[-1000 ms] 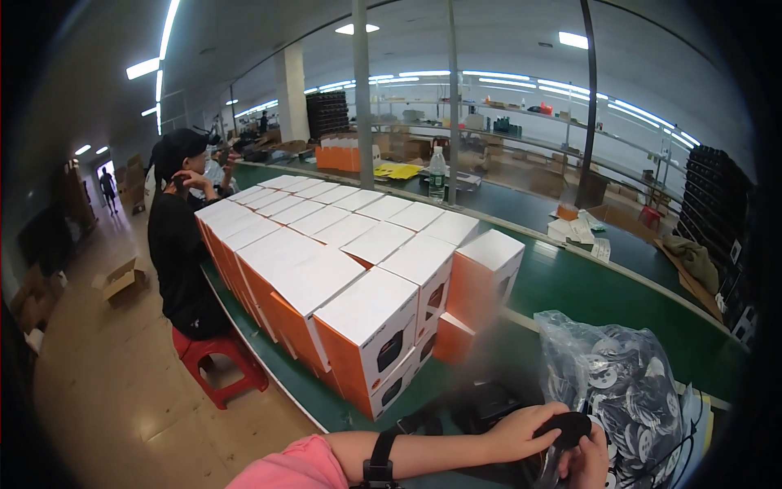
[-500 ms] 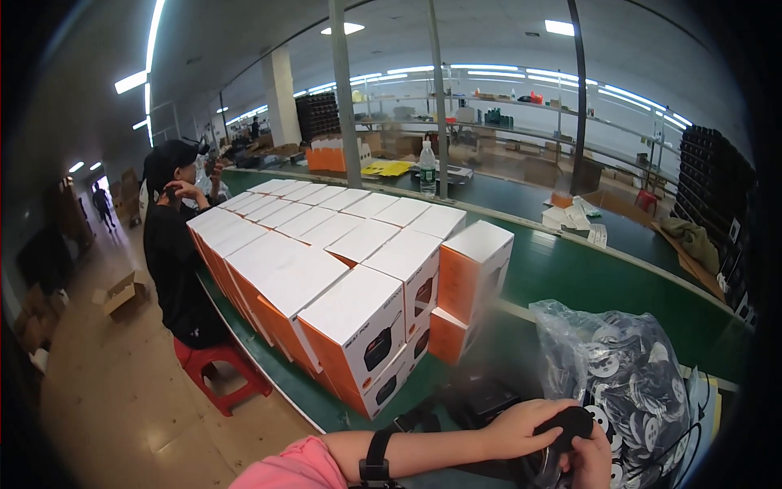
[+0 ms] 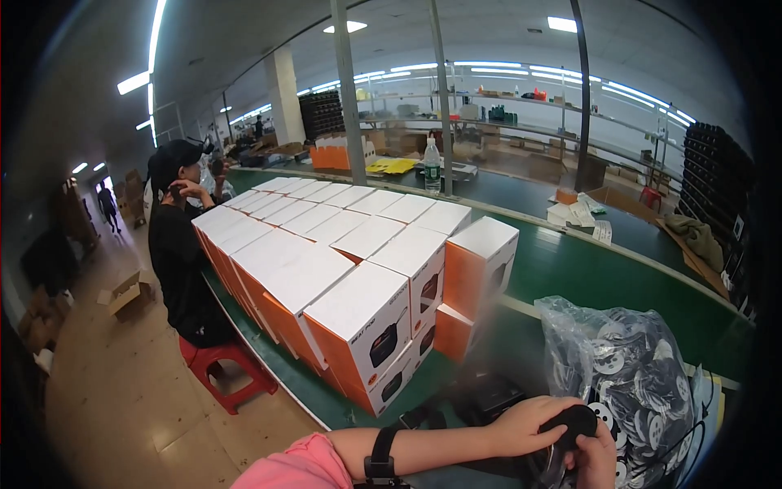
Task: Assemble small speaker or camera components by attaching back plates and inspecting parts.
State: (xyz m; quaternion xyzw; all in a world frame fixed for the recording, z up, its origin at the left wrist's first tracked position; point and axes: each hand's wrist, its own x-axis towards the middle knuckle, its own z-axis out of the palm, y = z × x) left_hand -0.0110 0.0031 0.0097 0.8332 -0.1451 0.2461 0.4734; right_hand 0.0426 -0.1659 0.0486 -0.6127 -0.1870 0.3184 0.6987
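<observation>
My left hand [image 3: 525, 425] reaches across from the lower left, its fingers closed over a round black disc-shaped part [image 3: 577, 420]. From the other side my right hand [image 3: 599, 458] grips the same part, thumb and fingers at its edge. Right beside the hands lies a clear plastic bag [image 3: 562, 342] full of round black-and-white pieces [image 3: 652, 428]. A dark object [image 3: 489, 395], blurred and partly covered, rests just beyond my left forearm. What lies under the two hands is hidden.
White-and-orange boxes [image 3: 358, 301] are stacked along the green conveyor belt [image 3: 562, 265] to the left. A co-worker [image 3: 175, 244] sits past them on a red stool [image 3: 232, 371]. A water bottle [image 3: 432, 167] stands behind, near metal posts. An open carton [image 3: 129, 295] sits on the floor.
The whole view has shifted slightly, so the scene sits a little further right. Both hands stay on the black part, with little visible movement.
</observation>
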